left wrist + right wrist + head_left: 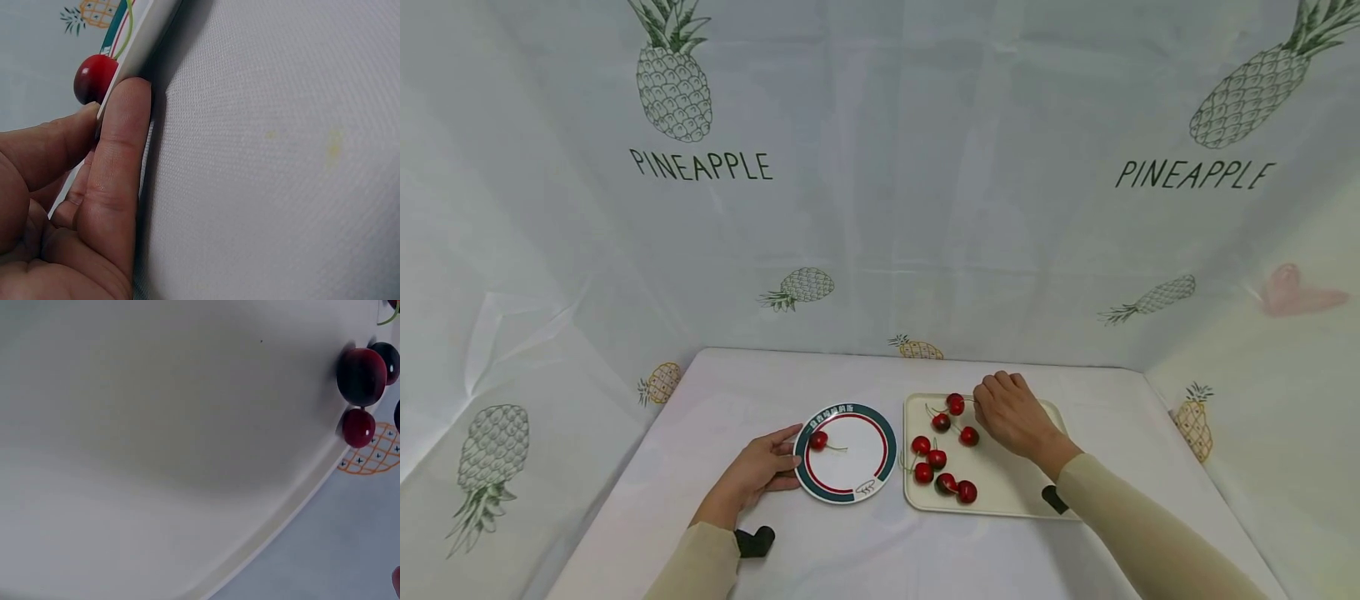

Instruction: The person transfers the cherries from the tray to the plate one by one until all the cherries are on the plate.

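My left hand (763,467) pinches the left rim of a white plate (857,454) with a dark green band and a red ring. In the left wrist view the thumb lies over the rim near a red cherry (95,79), and a finger is underneath. That cherry, with its green stem, sits on the plate's left side. My right hand (1011,412), fingers curled, is over the far part of a cream tray (1007,483). Its fingertips meet the stem of the farthest cherry (955,404). Several more cherries (936,459) lie across the tray's left half.
The plate stands just left of the tray on a white-covered table (775,383). White pineapple-print cloth (917,208) hangs behind and at both sides. In the right wrist view the tray's raised edge (275,531) runs diagonally below two dark cherries (362,376).
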The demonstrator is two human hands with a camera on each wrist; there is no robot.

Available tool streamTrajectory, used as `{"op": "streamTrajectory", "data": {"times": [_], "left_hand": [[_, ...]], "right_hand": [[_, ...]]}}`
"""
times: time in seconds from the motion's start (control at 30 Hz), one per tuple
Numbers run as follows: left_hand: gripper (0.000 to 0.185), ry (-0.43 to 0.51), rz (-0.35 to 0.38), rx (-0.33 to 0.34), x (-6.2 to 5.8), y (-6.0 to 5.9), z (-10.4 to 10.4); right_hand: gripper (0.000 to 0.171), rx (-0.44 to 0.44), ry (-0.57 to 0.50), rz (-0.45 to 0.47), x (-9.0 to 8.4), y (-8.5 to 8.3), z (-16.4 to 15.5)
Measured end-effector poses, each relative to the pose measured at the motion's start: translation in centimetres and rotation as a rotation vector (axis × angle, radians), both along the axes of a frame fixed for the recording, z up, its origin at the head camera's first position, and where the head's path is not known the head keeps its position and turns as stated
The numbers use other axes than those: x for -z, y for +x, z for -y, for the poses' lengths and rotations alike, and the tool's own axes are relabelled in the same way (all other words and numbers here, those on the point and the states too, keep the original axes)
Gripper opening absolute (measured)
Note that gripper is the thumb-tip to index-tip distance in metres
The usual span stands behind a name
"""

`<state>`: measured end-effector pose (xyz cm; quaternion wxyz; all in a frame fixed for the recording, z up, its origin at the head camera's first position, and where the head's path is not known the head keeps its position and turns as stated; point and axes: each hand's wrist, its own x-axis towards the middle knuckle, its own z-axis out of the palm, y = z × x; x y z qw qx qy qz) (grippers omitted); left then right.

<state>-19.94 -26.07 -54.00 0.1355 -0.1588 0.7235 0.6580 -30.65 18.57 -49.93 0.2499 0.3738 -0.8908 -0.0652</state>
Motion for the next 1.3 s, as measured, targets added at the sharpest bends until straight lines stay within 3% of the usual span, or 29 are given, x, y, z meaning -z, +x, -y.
{"op": "streamTrajectory", "data": {"times": [0.63, 1.3], "left_hand": [[0.068, 0.005, 0.013, 0.013, 0.0, -0.3, 0.4], [0.067, 0.0, 0.019, 0.001, -0.1, -0.4, 0.3]], "right_hand": [[0.015, -0.038, 0.018, 0.008, -0.7, 0.2, 4.4], [0.017, -0.082, 0.121, 0.079, -0.1, 1.4, 14.7]]}}
